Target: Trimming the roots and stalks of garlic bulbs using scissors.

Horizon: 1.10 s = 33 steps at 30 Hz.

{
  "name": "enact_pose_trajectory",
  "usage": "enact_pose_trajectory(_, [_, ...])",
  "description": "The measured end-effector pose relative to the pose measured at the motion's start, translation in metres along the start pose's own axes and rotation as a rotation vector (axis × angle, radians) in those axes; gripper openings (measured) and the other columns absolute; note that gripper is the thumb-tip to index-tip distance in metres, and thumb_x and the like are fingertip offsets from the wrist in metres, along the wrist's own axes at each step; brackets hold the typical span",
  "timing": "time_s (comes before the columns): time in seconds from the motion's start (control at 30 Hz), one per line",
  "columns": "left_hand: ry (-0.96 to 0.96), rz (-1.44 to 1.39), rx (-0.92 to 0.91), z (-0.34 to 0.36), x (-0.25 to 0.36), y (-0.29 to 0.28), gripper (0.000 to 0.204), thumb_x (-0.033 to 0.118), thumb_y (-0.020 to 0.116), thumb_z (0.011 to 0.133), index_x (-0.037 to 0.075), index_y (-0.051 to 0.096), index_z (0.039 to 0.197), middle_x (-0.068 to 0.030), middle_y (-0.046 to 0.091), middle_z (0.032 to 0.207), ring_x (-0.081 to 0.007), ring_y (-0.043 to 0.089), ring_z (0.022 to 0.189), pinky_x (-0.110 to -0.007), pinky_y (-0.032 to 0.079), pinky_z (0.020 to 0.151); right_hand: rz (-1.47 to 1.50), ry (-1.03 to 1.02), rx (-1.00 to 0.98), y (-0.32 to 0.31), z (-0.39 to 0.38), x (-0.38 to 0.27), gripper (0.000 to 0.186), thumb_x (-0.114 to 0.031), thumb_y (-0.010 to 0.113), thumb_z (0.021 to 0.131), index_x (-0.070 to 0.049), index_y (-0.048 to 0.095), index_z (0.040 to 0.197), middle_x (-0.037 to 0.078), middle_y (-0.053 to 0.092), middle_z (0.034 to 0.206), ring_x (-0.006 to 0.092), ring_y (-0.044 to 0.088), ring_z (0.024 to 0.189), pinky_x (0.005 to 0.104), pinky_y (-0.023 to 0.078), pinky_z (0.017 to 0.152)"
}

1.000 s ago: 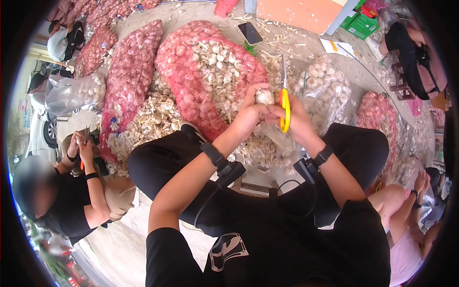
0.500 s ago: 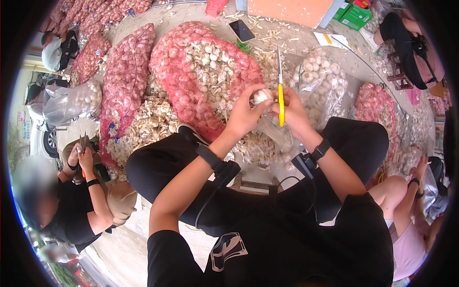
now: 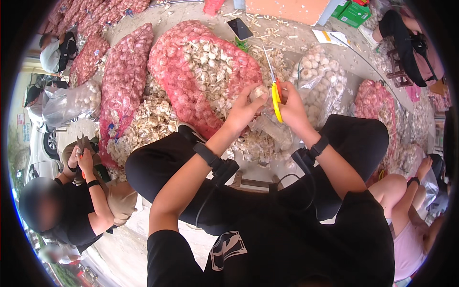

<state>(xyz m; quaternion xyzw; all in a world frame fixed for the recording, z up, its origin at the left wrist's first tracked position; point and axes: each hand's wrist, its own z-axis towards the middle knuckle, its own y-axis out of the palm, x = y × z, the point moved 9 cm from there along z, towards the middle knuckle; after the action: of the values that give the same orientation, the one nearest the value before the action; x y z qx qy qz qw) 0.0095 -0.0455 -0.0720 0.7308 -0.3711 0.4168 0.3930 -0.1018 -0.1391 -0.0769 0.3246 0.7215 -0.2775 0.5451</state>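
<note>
My left hand is closed on a white garlic bulb, its thumb over the bulb's front. Beside it, my right hand grips scissors with yellow handles, their long blades pointing up and slightly left, just right of the bulb. Behind my hands lies an open red mesh sack of garlic, with pale bulbs and peels in its middle. Loose dry skins are heaped left of it, and a clear plastic bag of white bulbs is right of my hands.
A phone lies beyond the sack. Full mesh sacks stand left, another right. A co-worker at left holds scissors; others sit at upper right, lower right and upper left. Green boxes stand at back.
Both hands have shifted slightly up and left. The scissors have tilted so their blades lean left, and my left thumb has moved onto the bulb's front.
</note>
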Motion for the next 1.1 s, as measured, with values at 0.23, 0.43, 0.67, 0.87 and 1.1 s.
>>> enact_pose_trajectory(0.23, [-0.025, 0.049, -0.038, 0.003, -0.004, -0.005, 0.053, 0.031, 0.068, 0.097, 0.004, 0.046, 0.138, -0.008, 0.061, 0.118, -0.0136, 0.059, 0.104, -0.028, 0.05, 0.088, 0.209, 0.075, -0.102, 0.008, -0.007, -0.01, 0.041, -0.005, 0.07, 0.09, 0.0, 0.047, 0.123, 0.012, 0.066, 0.105, 0.0153, 0.067, 0.081, 0.0283, 0.056, 0.066])
enact_pose_trajectory(0.43, [-0.009, -0.2, -0.118, 0.003, -0.004, -0.003, 0.045, 0.029, 0.063, 0.1, 0.006, 0.047, 0.136, -0.0083, 0.06, 0.119, -0.0163, 0.057, 0.112, -0.033, 0.047, 0.095, 0.309, 0.138, -0.053, -0.005, 0.0, -0.006, 0.044, -0.002, 0.068, 0.09, 0.002, 0.044, 0.126, 0.015, 0.064, 0.109, 0.0193, 0.069, 0.079, 0.0296, 0.058, 0.066])
enact_pose_trajectory(0.67, [-0.031, -0.187, -0.1, -0.001, 0.006, 0.006, 0.043, 0.025, 0.064, 0.1, 0.004, 0.048, 0.134, -0.008, 0.057, 0.125, -0.0171, 0.06, 0.111, -0.033, 0.051, 0.095, 0.263, 0.093, -0.156, 0.001, -0.004, -0.017, 0.043, -0.003, 0.069, 0.089, 0.001, 0.044, 0.124, 0.014, 0.063, 0.107, 0.0186, 0.068, 0.079, 0.0301, 0.058, 0.068])
enact_pose_trajectory(0.87, [0.017, -0.204, -0.14, -0.003, 0.013, 0.004, 0.047, 0.013, 0.069, 0.095, 0.008, 0.046, 0.136, -0.0071, 0.055, 0.128, -0.0172, 0.056, 0.119, -0.034, 0.049, 0.099, 0.27, 0.079, 0.109, -0.029, 0.003, -0.004, 0.045, -0.011, 0.076, 0.087, 0.0, 0.048, 0.12, 0.01, 0.064, 0.1, 0.0155, 0.066, 0.084, 0.0293, 0.056, 0.07])
enact_pose_trajectory(1.1, [0.278, 0.047, -0.151, 0.0, 0.026, 0.008, 0.056, -0.004, 0.078, 0.079, 0.008, 0.05, 0.126, -0.0075, 0.052, 0.128, -0.0206, 0.054, 0.119, -0.034, 0.048, 0.098, 0.068, 0.001, -0.016, -0.016, 0.006, -0.021, 0.041, -0.016, 0.078, 0.087, 0.0, 0.055, 0.116, 0.008, 0.067, 0.098, 0.0102, 0.063, 0.082, 0.0235, 0.048, 0.067])
